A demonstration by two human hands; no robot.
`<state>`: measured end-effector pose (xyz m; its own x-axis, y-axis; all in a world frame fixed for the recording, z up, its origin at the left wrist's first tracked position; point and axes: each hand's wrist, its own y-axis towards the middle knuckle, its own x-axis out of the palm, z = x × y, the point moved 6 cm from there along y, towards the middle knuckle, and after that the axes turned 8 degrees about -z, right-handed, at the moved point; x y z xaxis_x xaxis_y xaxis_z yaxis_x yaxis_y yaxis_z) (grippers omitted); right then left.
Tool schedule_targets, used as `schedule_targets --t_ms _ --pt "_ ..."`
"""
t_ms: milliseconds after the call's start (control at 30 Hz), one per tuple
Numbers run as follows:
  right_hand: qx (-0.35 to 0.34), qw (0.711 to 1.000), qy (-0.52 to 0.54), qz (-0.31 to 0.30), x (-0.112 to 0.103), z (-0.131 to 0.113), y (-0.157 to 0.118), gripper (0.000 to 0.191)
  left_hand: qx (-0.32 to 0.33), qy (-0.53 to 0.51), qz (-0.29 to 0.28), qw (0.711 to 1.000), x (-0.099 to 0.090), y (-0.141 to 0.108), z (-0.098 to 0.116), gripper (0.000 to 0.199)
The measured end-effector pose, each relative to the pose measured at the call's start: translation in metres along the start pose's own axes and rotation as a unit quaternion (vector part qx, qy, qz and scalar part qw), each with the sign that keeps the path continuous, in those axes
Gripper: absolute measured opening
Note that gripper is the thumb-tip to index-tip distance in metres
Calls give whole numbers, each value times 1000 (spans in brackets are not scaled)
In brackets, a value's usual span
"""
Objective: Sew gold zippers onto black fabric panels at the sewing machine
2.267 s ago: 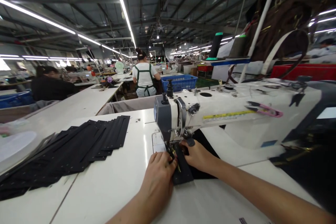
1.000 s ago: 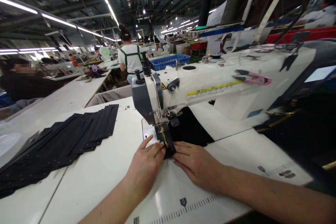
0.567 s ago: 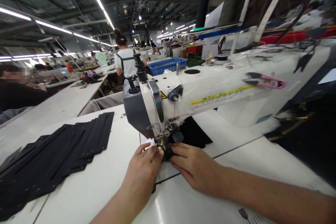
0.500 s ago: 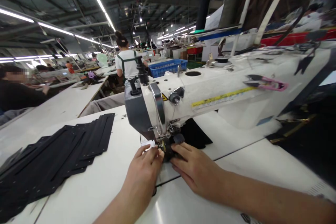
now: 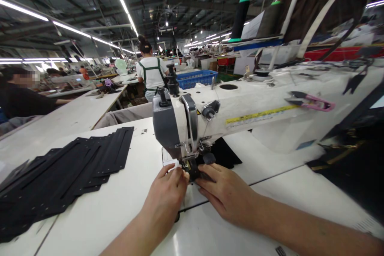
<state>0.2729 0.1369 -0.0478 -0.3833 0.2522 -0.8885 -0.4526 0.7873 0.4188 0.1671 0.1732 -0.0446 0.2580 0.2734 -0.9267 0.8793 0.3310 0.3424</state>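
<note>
A sewing machine [image 5: 261,108] stands before me, its presser foot and needle area down between my hands. A small black fabric piece [image 5: 194,173] lies under the foot. My left hand [image 5: 166,194] is closed, its bent fingertips pinched at the left edge of that piece, beside a white block [image 5: 171,163]. From the right, my right hand [image 5: 226,190] presses its fingers together on the piece's right side; its fingertips are partly hidden. More black fabric [image 5: 226,154] lies flat behind the needle area, under the machine arm.
At left, overlapping black panels [image 5: 69,168] with slots and small holes lie on the white table [image 5: 144,136]. Pink-handled thread snips [image 5: 315,101] rest on the machine. Thread cones [image 5: 241,18] stand above. Beyond are a blue crate [image 5: 196,79] and two co-workers, one turned away [image 5: 151,73].
The whole view has shifted slightly, with the machine now further right in it. Both hands keep their place at the needle. The co-worker at left has stretched an arm over the table.
</note>
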Motion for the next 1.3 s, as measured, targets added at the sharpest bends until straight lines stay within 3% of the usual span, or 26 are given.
schedule_targets --t_ms 200,467,733,1300 --pt "-23 993 -61 102 -12 0 6 26 2 -3 -18 1000 3 0 -3 24" --pt "-24 998 -49 21 11 8 17 24 -16 -47 -23 999 4 -1 -7 19" --pt "-27 998 -50 18 6 9 21 21 -30 -65 -22 997 7 4 -12 17" --pt "-9 999 -36 -18 14 17 25 18 -28 -45 6 999 8 3 -18 10"
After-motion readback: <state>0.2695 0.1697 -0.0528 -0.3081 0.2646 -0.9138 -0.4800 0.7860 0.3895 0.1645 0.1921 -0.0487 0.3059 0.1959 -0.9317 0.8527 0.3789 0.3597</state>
